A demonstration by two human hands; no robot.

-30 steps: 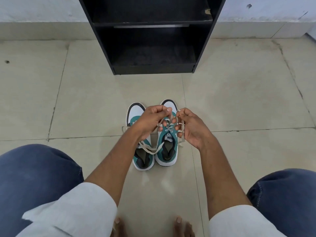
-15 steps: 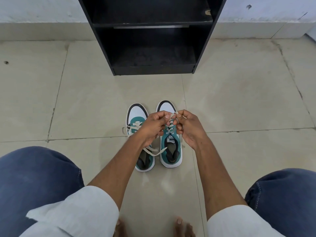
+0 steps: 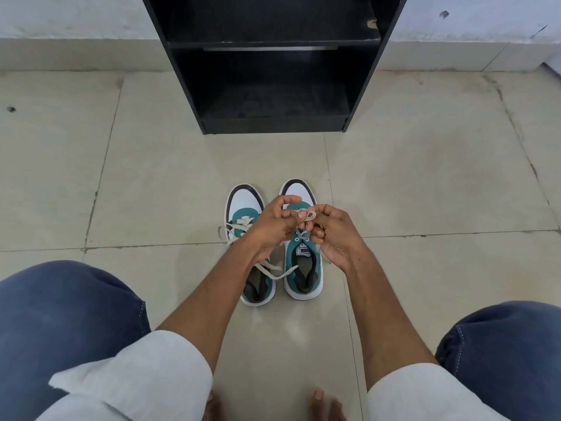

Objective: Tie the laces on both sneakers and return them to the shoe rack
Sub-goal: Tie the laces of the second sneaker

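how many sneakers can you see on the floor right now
2. The left sneaker sits on the tile with loose laces; the right sneaker stands beside it under both hands. The black shoe rack shelves look empty, though dark.

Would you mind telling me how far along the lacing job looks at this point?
Nothing looks finished yet. In hand: the left hand and right hand pinch a lace loop over the right sneaker. Left: the left sneaker has loose laces trailing, and both shoes sit on the floor, the shoe rack empty.
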